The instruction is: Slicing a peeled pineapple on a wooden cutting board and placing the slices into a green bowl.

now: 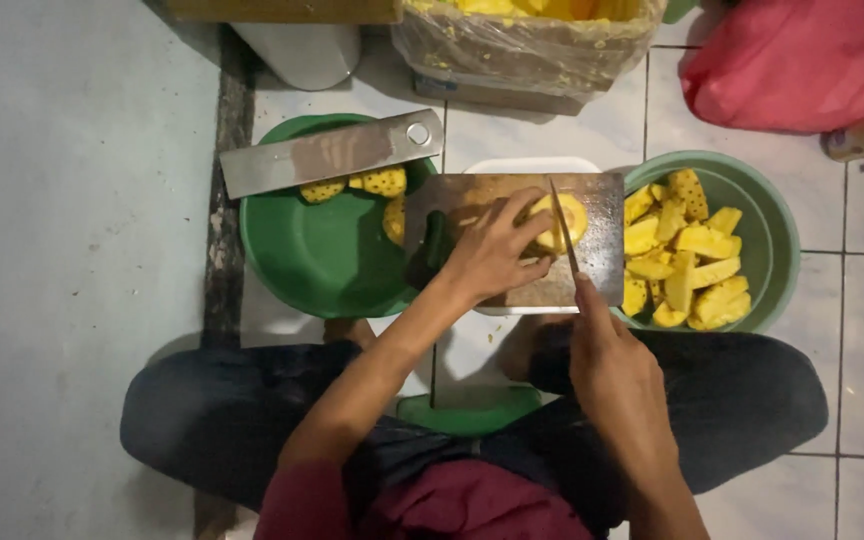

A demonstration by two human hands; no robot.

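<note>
A peeled yellow pineapple piece (564, 222) lies on a wet wooden cutting board (607, 205) set over a white tub. My left hand (490, 250) presses down on the piece from the left. My right hand (612, 355) grips a knife (562, 225) with the forefinger along its spine; the thin blade stands edge-down in the fruit.
A dark green basin (322, 255) at the left holds a few pineapple pieces, with a flat metal cleaver (332, 152) across its rim. A pale green basin (767, 225) at the right is full of cut pineapple chunks (687, 255). A lined box of fruit and a red bag sit behind.
</note>
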